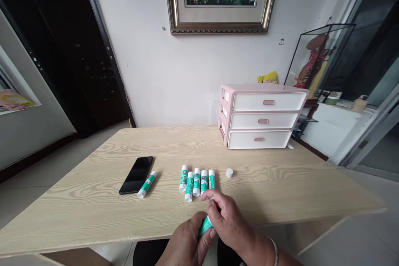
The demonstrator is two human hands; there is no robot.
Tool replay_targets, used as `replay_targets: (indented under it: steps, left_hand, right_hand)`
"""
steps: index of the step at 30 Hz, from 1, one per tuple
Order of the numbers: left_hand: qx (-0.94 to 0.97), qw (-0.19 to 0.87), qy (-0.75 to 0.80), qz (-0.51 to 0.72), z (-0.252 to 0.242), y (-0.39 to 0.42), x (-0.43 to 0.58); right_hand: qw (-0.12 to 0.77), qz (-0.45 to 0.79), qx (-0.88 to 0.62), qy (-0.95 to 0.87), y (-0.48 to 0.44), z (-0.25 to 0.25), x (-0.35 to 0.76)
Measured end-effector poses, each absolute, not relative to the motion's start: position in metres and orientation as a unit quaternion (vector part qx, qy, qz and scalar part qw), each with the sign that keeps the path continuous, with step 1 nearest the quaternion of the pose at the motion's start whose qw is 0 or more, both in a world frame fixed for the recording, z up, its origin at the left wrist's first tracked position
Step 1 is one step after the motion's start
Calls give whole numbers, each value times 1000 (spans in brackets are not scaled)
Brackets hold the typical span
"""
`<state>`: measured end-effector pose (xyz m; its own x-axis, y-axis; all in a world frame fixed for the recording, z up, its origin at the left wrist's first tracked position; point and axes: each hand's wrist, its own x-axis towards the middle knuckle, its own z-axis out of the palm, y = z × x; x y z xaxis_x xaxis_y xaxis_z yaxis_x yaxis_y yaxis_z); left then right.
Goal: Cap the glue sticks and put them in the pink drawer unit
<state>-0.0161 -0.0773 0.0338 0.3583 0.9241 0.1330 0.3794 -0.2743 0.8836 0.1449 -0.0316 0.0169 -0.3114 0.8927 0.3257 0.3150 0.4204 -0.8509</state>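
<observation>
My left hand is wrapped round a green-labelled glue stick just over the table's front edge. My right hand has its thumb and curled fingers closed at the upper end of the same stick, which they hide; the index finger reaches out to the left. Beyond my hands several more glue sticks lie side by side in a loose row, the right ones partly covered by my fingers. A small white cap sits by itself to their right. Another glue stick lies slanted at the left.
A black phone lies against the left glue stick on the wooden table. At the back right stands a pink and white drawer unit, with a yellow packet on top. Behind the table is a wall with a framed picture.
</observation>
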Motion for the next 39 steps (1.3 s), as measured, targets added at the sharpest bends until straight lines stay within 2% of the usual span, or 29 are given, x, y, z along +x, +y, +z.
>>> replay_targets:
  steps: [4, 6, 8, 11, 14, 17, 21, 26, 32, 36, 39]
  left_hand:
    - [641, 545, 438, 316, 29, -88, -33]
    - [608, 554, 467, 324, 24, -86, -49]
    - [622, 443, 530, 369, 19, -75, -66]
    - [632, 214, 644, 374, 13, -48, -85]
    - [630, 50, 714, 301, 8, -18, -91]
    - [636, -37, 744, 203, 6, 1, -88]
    - [649, -99, 744, 127, 4, 9, -86]
    - [650, -140, 740, 101, -8, 16, -90]
    - [639, -182, 737, 122, -15, 20, -96]
    - [645, -201, 722, 154, -12, 19, -94]
    - [668, -162, 698, 203, -9, 21, -85]
  right_hand:
    - [485, 275, -458, -692, -10, 20, 182]
    - [505, 226, -522, -649, 10, 30, 211]
    - [496, 160, -581, -625, 29, 42, 236]
    - [411, 71, -673, -611, 51, 54, 251]
    - [315, 59, -723, -613, 63, 54, 248]
    - [277, 69, -729, -622, 73, 45, 242]
    - [306, 92, -698, -641, 85, 24, 241]
    - [341, 136, -668, -647, 98, -8, 252]
    - [372, 153, -619, -675, 105, -29, 260]
    - [393, 154, -593, -686, 102, -27, 259]
    - [404, 138, -603, -674, 96, -17, 257]
